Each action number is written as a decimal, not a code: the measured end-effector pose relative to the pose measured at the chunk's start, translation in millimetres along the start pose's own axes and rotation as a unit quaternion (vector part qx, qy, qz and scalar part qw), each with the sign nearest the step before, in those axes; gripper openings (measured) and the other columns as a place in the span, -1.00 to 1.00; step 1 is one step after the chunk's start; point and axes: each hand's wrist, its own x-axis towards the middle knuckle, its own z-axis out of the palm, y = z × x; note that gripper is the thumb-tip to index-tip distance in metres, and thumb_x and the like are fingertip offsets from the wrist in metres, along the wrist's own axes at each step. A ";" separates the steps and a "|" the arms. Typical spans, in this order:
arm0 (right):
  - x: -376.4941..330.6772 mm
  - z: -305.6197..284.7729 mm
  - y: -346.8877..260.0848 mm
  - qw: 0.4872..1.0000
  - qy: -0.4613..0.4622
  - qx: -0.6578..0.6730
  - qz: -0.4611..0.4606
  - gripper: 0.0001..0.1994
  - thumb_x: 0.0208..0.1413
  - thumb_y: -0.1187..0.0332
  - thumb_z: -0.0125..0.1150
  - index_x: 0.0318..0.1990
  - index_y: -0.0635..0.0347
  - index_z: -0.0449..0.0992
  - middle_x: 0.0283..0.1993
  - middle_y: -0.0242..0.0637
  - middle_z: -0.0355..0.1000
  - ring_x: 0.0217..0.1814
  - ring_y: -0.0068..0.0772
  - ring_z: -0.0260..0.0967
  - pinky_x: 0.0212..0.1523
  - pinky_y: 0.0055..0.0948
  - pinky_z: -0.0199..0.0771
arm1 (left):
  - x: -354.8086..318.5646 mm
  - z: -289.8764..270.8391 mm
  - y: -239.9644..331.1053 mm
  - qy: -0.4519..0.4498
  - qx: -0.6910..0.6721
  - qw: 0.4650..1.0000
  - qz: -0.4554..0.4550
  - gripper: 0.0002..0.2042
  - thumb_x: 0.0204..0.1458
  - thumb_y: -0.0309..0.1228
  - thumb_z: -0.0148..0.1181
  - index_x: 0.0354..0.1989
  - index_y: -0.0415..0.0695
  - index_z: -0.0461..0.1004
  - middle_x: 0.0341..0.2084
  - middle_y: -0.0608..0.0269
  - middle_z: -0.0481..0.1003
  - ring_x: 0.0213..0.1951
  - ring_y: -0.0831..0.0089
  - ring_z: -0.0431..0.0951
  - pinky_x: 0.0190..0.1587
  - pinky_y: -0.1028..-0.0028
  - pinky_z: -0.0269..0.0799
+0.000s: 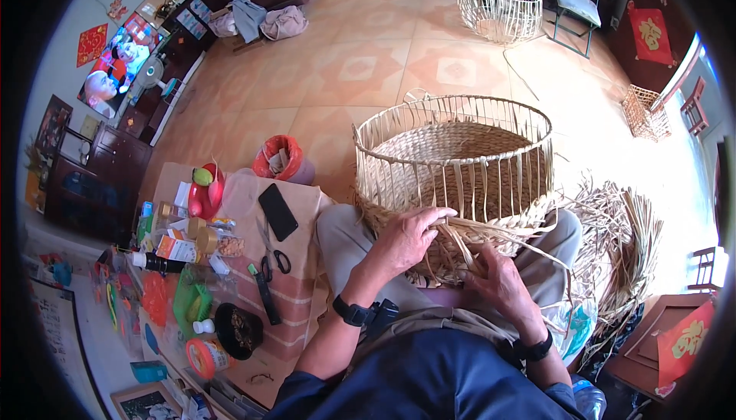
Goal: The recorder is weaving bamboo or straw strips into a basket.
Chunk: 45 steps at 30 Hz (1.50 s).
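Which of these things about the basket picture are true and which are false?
1. Both hands are on the half-woven basket. True: the left hand and the right hand rest on its lower woven side.
2. The basket sits on the floor. False: it rests on the person's lap.
3. Scissors lie on the low table at the person's left. True.
4. The black phone is in the left hand. False: it lies on the table.
5. A second basket frame stands farther away on the tiled floor. True.
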 end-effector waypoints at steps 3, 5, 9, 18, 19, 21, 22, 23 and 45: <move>-4.0 4.9 -5.6 0.999 -0.040 -0.019 -0.009 -0.74 0.22 0.36 0.33 -0.07 0.32 0.44 -0.34 -0.07 0.49 -0.32 -0.04 0.46 -0.26 -0.20 0.46 | -5.4 -0.3 -4.9 -0.002 -0.007 1.000 0.000 -0.55 0.09 -0.67 0.20 0.19 -0.11 0.51 0.07 -0.03 0.58 0.09 0.01 0.60 0.15 0.23 0.52; -7.5 4.9 -19.4 0.998 -0.058 -0.031 -0.010 -0.79 0.29 0.36 0.27 -0.11 0.32 0.42 -0.40 -0.12 0.47 -0.39 -0.14 0.44 -0.30 -0.23 0.44 | -5.4 -1.9 -8.0 -0.011 -0.012 1.000 0.016 -0.51 0.05 -0.66 0.23 0.21 -0.10 0.50 0.07 -0.01 0.59 0.07 0.03 0.61 0.14 0.24 0.52; -5.3 -17.3 -61.4 0.958 -0.138 0.234 0.097 -0.81 0.46 0.28 0.08 -0.08 0.25 0.43 -0.47 -0.41 0.36 -0.50 -0.64 0.28 -0.47 -0.49 0.30 | 0.9 -2.4 -7.7 -0.015 -0.054 0.998 -0.004 -0.55 0.03 -0.61 0.32 0.15 -0.10 0.54 -0.02 0.03 0.62 0.01 0.07 0.63 0.09 0.26 0.55; 17.4 -67.8 -3.4 0.767 0.073 0.637 -0.020 -0.61 0.47 0.09 -0.01 0.05 0.31 0.43 -0.51 -0.16 0.43 -0.62 -0.34 0.38 -0.61 -0.45 0.44 | 6.1 28.3 -18.1 0.160 0.003 0.987 -0.006 -0.76 0.05 -0.35 0.46 -0.13 -0.14 0.65 -0.35 0.06 0.65 -0.31 0.16 0.68 -0.24 0.27 0.57; 25.8 -63.9 -11.1 0.881 0.038 0.471 -0.028 -0.69 0.44 0.15 0.09 0.02 0.26 0.39 -0.39 -0.29 0.43 -0.58 -0.50 0.37 -0.62 -0.54 0.40 | 4.5 26.3 -19.1 0.153 -0.007 0.988 -0.023 -0.75 0.05 -0.36 0.47 -0.12 -0.15 0.64 -0.37 0.06 0.66 -0.34 0.20 0.69 -0.27 0.31 0.57; 37.2 -36.0 -16.5 0.947 0.001 0.322 0.017 -0.64 0.35 0.32 0.24 0.17 0.29 0.34 -0.36 -0.32 0.44 -0.48 -0.52 0.45 -0.55 -0.56 0.43 | 0.9 30.7 -25.1 0.169 0.009 0.985 -0.020 -0.79 0.07 -0.40 0.44 -0.15 -0.15 0.64 -0.40 0.03 0.64 -0.36 0.17 0.69 -0.30 0.29 0.56; 40.1 -26.2 -13.2 0.962 -0.016 0.273 0.021 -0.47 0.25 0.40 0.38 0.29 0.29 0.29 -0.33 -0.34 0.46 -0.38 -0.59 0.47 -0.44 -0.59 0.46 | -1.5 29.4 -21.5 0.170 0.002 0.985 -0.012 -0.81 0.07 -0.41 0.43 -0.15 -0.14 0.63 -0.40 0.04 0.64 -0.34 0.16 0.69 -0.28 0.28 0.56; 45.6 -18.0 -32.2 0.969 -0.008 0.247 0.023 -0.43 0.22 0.37 0.42 0.31 0.27 0.29 -0.33 -0.43 0.43 -0.35 -0.67 0.42 -0.44 -0.60 0.42 | -2.2 30.7 -23.4 0.169 -0.003 0.986 -0.005 -0.83 0.08 -0.42 0.41 -0.16 -0.13 0.63 -0.39 0.05 0.63 -0.31 0.15 0.69 -0.26 0.27 0.56; 102.4 -28.8 -42.9 0.907 0.122 -0.277 -0.293 -0.87 0.08 0.39 0.20 -0.27 0.21 0.60 -0.23 -0.13 0.49 -0.24 0.00 0.50 -0.33 -0.11 0.45 | -1.9 80.0 10.1 0.063 0.540 0.839 -0.011 -0.44 0.15 -0.27 0.07 0.28 -0.36 0.34 -0.25 0.14 0.39 -0.15 0.26 0.45 0.12 0.14 0.33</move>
